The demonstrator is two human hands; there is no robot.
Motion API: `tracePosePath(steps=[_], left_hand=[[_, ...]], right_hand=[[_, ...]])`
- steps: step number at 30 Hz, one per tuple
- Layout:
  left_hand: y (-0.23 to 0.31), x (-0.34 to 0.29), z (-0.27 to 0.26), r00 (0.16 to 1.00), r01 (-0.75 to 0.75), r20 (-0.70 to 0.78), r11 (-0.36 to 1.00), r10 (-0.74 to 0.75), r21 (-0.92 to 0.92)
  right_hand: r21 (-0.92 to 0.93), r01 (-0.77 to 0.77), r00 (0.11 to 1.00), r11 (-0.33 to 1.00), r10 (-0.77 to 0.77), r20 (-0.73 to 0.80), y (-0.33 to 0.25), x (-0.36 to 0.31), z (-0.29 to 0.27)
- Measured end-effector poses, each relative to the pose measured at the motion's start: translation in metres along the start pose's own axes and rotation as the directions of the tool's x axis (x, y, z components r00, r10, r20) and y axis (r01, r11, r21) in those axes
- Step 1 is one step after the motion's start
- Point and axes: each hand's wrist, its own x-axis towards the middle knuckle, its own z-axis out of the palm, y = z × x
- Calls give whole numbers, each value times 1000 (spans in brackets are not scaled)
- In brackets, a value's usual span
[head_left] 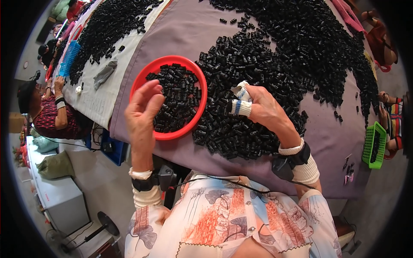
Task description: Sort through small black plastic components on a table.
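My left hand (143,114) hovers over the left rim of a round red basin (202,105), its thumb apart from the curled fingers and nothing visible in it. Inside the basin lie many small black plastic pieces (178,96). To the right, my right hand (269,111) is bent over a big heap of the same black pieces (241,139). White wraps with blue stripes (241,107) cover its thumb and a finger. Those fingers are curled in, with a greyish bit at one tip; what they hold is too small to make out.
The heap spreads far back over the mauve tablecloth (172,32). A green basket (374,146) stands at the right edge, near small loose items (349,172). At left, a person (51,107) works at another table with a blue basket (70,58) and a grey cloth (104,74).
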Motion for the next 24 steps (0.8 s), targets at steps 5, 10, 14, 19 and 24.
tracePosePath(steps=[5, 10, 14, 19, 24], left_hand=[[79, 0, -8, 840, -492, 141, 845, 524, -208], [164, -19, 8, 553, -592, 248, 585, 795, -554], [115, -54, 54, 644, -343, 555, 847, 527, -407], [92, -75, 171, 579, 87, 805, 991, -131, 98], [96, -65, 140, 605, -58, 795, 993, -46, 102]], right_hand=[[102, -88, 996, 991, 89, -7, 2, -8, -3], [196, -160, 985, 968, 169, -32, 5, -18, -15], [145, -136, 988, 980, 144, -47, 8, -23, -15], [136, -155, 984, 978, 166, -69, 9, -31, -16], [137, -156, 985, 978, 165, -59, 10, -40, -19]])
